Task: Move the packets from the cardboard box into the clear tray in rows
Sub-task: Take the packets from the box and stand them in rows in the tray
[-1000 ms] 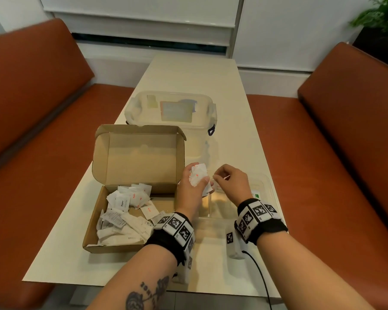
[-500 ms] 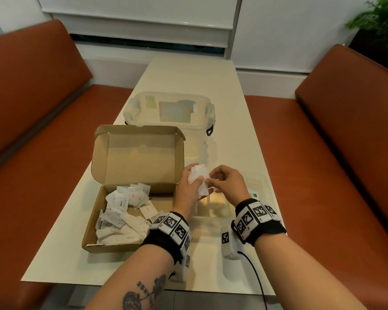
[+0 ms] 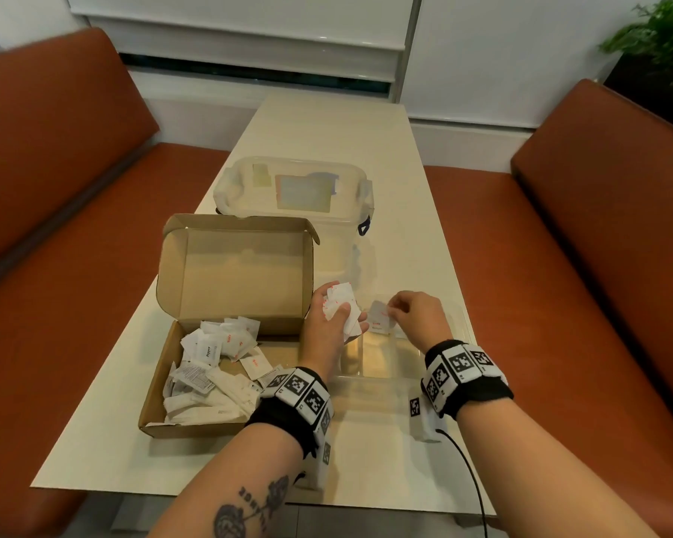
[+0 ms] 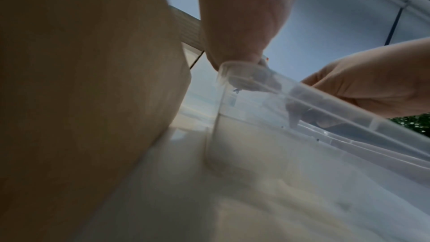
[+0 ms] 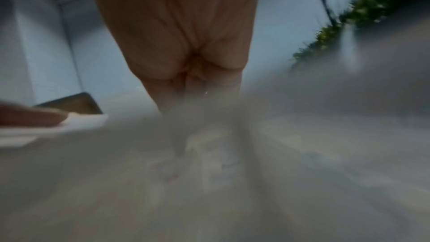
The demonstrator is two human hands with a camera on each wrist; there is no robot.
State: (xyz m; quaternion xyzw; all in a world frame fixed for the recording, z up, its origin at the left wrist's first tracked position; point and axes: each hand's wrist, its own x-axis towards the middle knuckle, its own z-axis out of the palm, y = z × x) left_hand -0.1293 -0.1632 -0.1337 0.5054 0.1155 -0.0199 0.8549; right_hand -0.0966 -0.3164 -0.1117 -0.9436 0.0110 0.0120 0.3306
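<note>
Sitting at a long cream table, I go from left to right. First comes the brown cardboard box with its lid standing up. A heap of small white paper packets lies inside it, some with red letters. Behind the box stands a big clear plastic tub with a lid on.

Next is my left hand. Its fingers curl round a bunch of white packets, and it holds them up just over the left edge of the clear plastic tray. The tray sits right beside the box, touching or almost touching it; I cannot tell which.

Then comes my right hand, over the tray. Its thumb and fingers pinch one white packet with red print, close to the bunch but apart from it. From my right wrist the view is too blurry to show more.

On the far right a green plant stands behind the brown seat.
</note>
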